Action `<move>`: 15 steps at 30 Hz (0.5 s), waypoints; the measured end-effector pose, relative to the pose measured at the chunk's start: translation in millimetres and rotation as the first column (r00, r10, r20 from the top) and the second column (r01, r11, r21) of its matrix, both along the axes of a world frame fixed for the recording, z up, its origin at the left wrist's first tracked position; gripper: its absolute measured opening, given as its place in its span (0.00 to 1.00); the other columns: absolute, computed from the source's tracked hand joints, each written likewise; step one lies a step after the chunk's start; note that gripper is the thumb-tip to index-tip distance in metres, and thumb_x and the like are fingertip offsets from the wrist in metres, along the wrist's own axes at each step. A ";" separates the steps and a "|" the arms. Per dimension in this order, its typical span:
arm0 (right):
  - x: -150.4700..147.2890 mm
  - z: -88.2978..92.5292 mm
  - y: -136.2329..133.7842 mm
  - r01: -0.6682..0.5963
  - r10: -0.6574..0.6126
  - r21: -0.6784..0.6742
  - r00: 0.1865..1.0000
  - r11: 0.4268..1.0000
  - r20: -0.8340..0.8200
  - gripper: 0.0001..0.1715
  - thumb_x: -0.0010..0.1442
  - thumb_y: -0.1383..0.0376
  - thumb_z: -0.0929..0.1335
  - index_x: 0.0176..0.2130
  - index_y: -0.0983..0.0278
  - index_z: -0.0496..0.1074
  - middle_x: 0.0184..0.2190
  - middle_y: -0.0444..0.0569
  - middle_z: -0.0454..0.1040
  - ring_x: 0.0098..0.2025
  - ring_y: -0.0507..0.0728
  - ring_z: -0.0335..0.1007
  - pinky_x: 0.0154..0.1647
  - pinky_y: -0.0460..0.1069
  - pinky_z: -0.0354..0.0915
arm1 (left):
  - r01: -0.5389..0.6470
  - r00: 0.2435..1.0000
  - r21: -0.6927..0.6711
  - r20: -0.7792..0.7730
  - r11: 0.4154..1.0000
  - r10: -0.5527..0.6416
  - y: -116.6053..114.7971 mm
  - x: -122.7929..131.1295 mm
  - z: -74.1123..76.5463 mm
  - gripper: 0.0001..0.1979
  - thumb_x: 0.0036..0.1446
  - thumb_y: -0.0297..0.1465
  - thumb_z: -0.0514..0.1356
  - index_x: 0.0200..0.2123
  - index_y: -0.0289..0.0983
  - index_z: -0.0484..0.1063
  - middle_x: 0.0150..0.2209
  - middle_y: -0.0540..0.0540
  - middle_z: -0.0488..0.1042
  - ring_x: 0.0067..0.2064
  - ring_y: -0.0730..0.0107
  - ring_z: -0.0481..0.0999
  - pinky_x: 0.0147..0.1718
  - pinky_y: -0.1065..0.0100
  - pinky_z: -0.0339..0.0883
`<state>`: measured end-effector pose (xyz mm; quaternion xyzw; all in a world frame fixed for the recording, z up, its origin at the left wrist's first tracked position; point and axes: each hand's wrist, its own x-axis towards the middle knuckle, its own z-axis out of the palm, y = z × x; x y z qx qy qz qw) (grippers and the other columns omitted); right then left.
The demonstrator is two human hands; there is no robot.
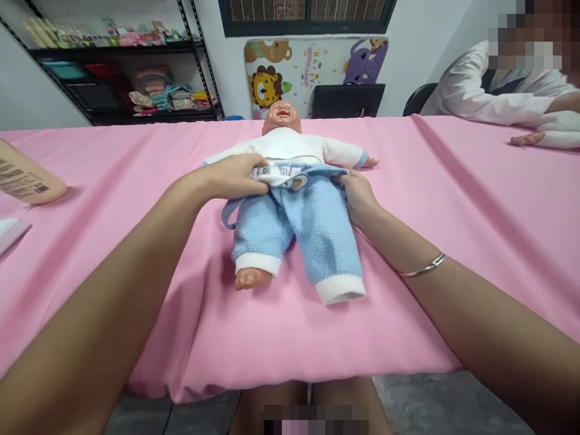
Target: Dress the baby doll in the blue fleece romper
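Left fingers (247, 184): I have them closed on the bunched waistband (272, 176).
Right fingers (351, 187): closed on the blue fleece trousers (319, 235) at the opposite hip.
Baby doll (285, 145): on its back between my hands, on the pink-clothed tabletop (453, 205).
Co-worker's hand (528, 139): far right of my fingers, well apart.

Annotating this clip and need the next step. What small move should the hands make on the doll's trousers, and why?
Probably pull the blue fleece trouser leg on the person's right up toward the waist with the right hand. Its white cuff shows no foot, while the other white cuff shows the doll's foot. The left hand already holds the bunched waistband.
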<state>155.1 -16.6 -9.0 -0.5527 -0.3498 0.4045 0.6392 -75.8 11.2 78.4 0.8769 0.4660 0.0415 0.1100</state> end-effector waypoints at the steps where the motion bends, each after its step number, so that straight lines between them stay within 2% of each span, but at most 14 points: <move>1: -0.1 0.8 -1.5 -0.055 0.045 0.088 0.992 0.995 0.117 0.12 0.49 0.72 0.66 0.37 0.65 0.71 0.38 0.46 0.75 0.46 0.56 0.69 0.53 0.50 0.66 | -0.015 0.998 0.051 0.065 0.999 0.012 3.3 -0.3 -5.2 0.19 0.48 0.35 0.58 0.43 0.35 0.72 0.41 0.44 0.75 0.42 0.56 0.73 0.42 0.64 0.63; 3: -0.8 1.6 -4.7 -0.238 0.155 0.210 0.925 0.948 0.348 0.15 0.47 0.71 0.66 0.38 0.66 0.72 0.41 0.45 0.75 0.48 0.57 0.68 0.55 0.51 0.63 | -0.023 0.980 0.135 0.200 0.991 -0.004 8.8 2.1 -17.2 0.11 0.49 0.33 0.56 0.36 0.35 0.72 0.37 0.44 0.75 0.39 0.58 0.73 0.41 0.65 0.62; 5: -1.3 1.6 -7.1 -0.397 0.245 0.215 0.826 0.892 0.508 0.15 0.48 0.65 0.67 0.39 0.66 0.74 0.40 0.46 0.75 0.46 0.58 0.68 0.53 0.52 0.62 | -0.008 0.946 0.168 0.322 0.986 -0.047 12.6 6.6 -28.9 0.09 0.49 0.30 0.55 0.34 0.35 0.71 0.36 0.45 0.75 0.40 0.59 0.72 0.40 0.65 0.61; 8: -0.7 2.9 -8.3 -0.445 0.270 0.144 0.737 0.884 0.620 0.16 0.49 0.59 0.69 0.35 0.68 0.74 0.34 0.47 0.74 0.39 0.57 0.67 0.44 0.51 0.60 | -0.035 0.897 0.153 0.440 0.988 -0.036 17.3 12.6 -40.4 0.09 0.48 0.26 0.53 0.34 0.34 0.70 0.37 0.45 0.75 0.41 0.61 0.72 0.39 0.66 0.59; 10: 0.1 5.3 -7.5 -0.430 0.275 0.095 0.715 0.898 0.642 0.11 0.48 0.62 0.69 0.31 0.68 0.74 0.29 0.45 0.72 0.34 0.55 0.65 0.39 0.50 0.58 | -0.061 0.875 0.076 0.483 0.995 0.017 21.3 14.6 -44.3 0.08 0.48 0.24 0.54 0.33 0.34 0.70 0.36 0.46 0.75 0.40 0.62 0.71 0.38 0.67 0.59; 12: 1.1 7.2 -5.0 -0.417 0.302 0.042 0.720 0.908 0.625 0.05 0.48 0.66 0.68 0.27 0.68 0.72 0.24 0.44 0.68 0.30 0.53 0.62 0.36 0.48 0.56 | -0.071 0.855 -0.044 0.512 0.996 0.084 25.4 15.1 -47.0 0.07 0.48 0.24 0.55 0.32 0.34 0.71 0.34 0.47 0.74 0.38 0.64 0.71 0.36 0.68 0.59; 13: 1.8 7.3 -3.2 -0.393 0.308 0.024 0.756 0.919 0.577 0.04 0.49 0.67 0.68 0.26 0.68 0.71 0.24 0.44 0.68 0.30 0.52 0.61 0.35 0.48 0.56 | -0.088 0.844 -0.097 0.521 0.991 0.126 27.0 15.1 -48.3 0.06 0.49 0.26 0.56 0.32 0.34 0.71 0.33 0.48 0.74 0.37 0.64 0.71 0.35 0.69 0.59; 15: 3.8 5.5 1.2 -0.302 0.285 -0.011 0.883 0.953 0.374 0.05 0.52 0.66 0.68 0.27 0.67 0.71 0.25 0.45 0.68 0.30 0.52 0.61 0.34 0.48 0.58 | -0.176 0.809 -0.129 0.546 0.976 0.218 28.8 14.4 -51.4 0.06 0.49 0.30 0.60 0.33 0.34 0.71 0.33 0.48 0.74 0.36 0.64 0.71 0.34 0.69 0.60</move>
